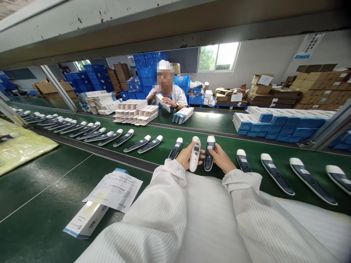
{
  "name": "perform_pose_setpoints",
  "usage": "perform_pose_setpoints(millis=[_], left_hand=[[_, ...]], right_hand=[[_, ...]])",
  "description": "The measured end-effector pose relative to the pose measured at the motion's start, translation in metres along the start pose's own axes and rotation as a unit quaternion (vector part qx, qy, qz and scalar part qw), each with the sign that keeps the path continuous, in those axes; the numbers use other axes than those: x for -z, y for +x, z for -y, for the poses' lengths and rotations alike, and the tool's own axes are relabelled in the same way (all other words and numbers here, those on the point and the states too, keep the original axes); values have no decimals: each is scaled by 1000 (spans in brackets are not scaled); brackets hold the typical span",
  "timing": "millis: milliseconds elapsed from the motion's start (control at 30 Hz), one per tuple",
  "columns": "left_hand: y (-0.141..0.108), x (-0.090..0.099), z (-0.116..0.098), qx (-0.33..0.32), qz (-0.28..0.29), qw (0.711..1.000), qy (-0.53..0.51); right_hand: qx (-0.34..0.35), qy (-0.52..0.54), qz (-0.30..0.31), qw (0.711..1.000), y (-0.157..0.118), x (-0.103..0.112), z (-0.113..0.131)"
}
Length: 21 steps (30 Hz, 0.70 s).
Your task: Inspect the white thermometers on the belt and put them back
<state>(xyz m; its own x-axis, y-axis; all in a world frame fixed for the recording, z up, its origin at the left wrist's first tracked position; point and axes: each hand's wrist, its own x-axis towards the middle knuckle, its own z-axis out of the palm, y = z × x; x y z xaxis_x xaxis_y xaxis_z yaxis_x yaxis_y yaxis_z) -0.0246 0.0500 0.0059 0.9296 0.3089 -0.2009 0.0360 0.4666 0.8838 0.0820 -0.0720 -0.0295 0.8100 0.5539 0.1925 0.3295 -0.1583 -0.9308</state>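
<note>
A white handheld thermometer [195, 155] is gripped in the curled left hand [187, 155], a navy-faced thermometer [208, 155] is pinched by the right hand [221, 157], and further thermometers [276, 174] are laid beside them on a green conveyor belt [233, 146], with white-and-blue cartons [276, 124] stacked beyond.

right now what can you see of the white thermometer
The white plastic handheld thermometer is held nearly upright in the person's left hand, rounded tip pointing away from them. A small grey rectangular display sits on its upper face. It stands just left of a navy-and-white device in the right hand, above a green conveyor belt; whether its lower end touches the belt cannot be told.
</note>
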Motion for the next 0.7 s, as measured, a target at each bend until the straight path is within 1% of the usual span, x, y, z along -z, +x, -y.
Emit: perform_pose_setpoints(millis=[67,133,233,300,333,367,400,433,467,533,567,600,633,667,700], left_hand=[[-1,0,-1,-7,33,999,-12],[-3,-1,-2,-14,46,999,-19],[-4,-4,-3,-13,48,998,-30],[-5,-6,-2,-13,35,999,-34],[-5,-8,-2,-13,17,999,-35],[-4,-10,-1,-16,-7,999,-35],[-4,-12,1,-24,-29,999,-34],[-3,-13,2,-38,-43,998,-32],[-2,-15,3,-56,-47,997,-29],[0,-16,5,-97,-38,994,-16],[0,-16,6,-117,-36,992,5],[1,-15,6,-136,-46,989,47],[1,-13,6,-159,-68,978,113],[0,-10,5,-187,-99,956,201],[0,-7,5,-215,-132,920,299]], right_hand=[[-1,-112,-9,994,2,1,-6],[-6,-176,-20,984,2,3,-10],[-8,-202,-42,978,1,8,-8],[2,-207,-71,976,-2,9,-1],[11,-193,-84,978,-4,8,4],[21,-160,-84,983,-6,7,10],[31,-108,-64,992,-9,5,17],[38,-42,-26,998,-12,3,23],[41,28,23,998,-15,0,29],[31,142,107,984,-19,-5,37],[23,179,128,975,-20,-6,39],[14,207,138,969,-21,-7,40],[3,228,141,964,-22,-7,40],[-6,243,142,960,-22,-6,39],[-13,253,143,957,-22,-5,39]])
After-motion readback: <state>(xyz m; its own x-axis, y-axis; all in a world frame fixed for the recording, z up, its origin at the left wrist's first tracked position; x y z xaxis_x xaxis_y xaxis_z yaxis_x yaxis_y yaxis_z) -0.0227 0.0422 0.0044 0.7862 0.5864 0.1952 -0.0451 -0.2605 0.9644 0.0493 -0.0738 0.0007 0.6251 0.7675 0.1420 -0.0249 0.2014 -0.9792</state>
